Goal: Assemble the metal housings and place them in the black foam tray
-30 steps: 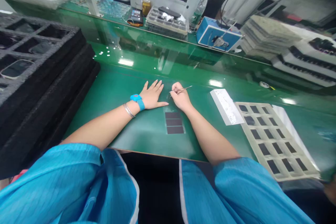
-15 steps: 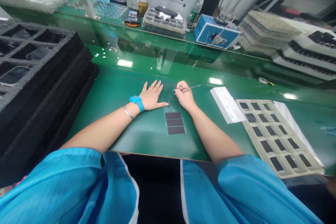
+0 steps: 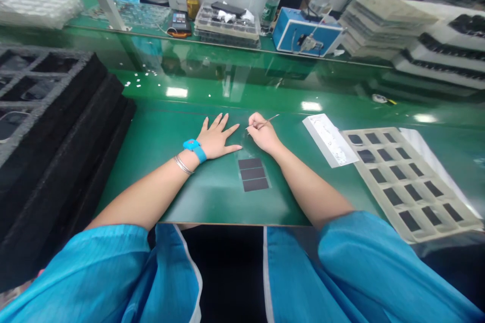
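Observation:
My left hand (image 3: 217, 137) lies flat on the green mat (image 3: 182, 181), fingers spread, with a blue wrist strap behind it. Just to its right my right hand (image 3: 262, 134) is closed on thin metal tweezers (image 3: 265, 122), whose tips point toward the left hand's fingertips. Three dark rectangular pieces (image 3: 253, 174) lie in a column on the mat, just in front of both hands. Whether anything sits between the tweezer tips is too small to tell.
A beige tray (image 3: 407, 181) of several dark pieces lies at the right, with a white paper strip (image 3: 329, 139) beside it. Stacked black foam trays (image 3: 49, 126) fill the left. Beyond the bench stand a blue box (image 3: 303, 35), clear trays (image 3: 227, 22) and stacked trays (image 3: 382, 25).
My right hand with the tweezers drifted a little right, then came back left toward the left hand's fingers. The left hand stayed flat. The view tilted slightly.

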A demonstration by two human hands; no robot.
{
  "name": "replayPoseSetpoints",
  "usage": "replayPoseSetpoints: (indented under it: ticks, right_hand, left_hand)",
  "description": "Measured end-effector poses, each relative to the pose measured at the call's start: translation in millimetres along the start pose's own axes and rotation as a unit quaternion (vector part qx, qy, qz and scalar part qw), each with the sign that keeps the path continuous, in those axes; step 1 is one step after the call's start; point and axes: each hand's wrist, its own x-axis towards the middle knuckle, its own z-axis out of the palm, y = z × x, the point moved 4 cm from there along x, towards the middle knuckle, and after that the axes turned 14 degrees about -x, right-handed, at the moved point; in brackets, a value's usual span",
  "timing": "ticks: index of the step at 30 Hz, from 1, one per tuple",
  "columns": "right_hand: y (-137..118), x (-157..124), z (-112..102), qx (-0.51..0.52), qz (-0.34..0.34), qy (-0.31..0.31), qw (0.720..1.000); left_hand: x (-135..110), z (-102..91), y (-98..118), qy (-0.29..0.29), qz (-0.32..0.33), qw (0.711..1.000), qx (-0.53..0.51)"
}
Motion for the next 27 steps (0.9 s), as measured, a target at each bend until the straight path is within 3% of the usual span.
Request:
replayPoseSetpoints:
  ticks: [12,19,27]
  right_hand:
    - [-2,0,-2,-0.004,-0.007,0.008,1.0]
    - [-7,6,-4,-0.034,-0.027,-0.077,0.996]
    - [-10,2,-4,-0.025,-0.027,-0.035,0.999]
  left_hand:
    - [1,1.1,-1,-0.002,-0.003,1.0,0.005]
    - [1,0.6,-1,-0.002,-0.005,1.0,0.008]
    - [1,-0.3,-2,-0.004,-0.004,1.0,0.018]
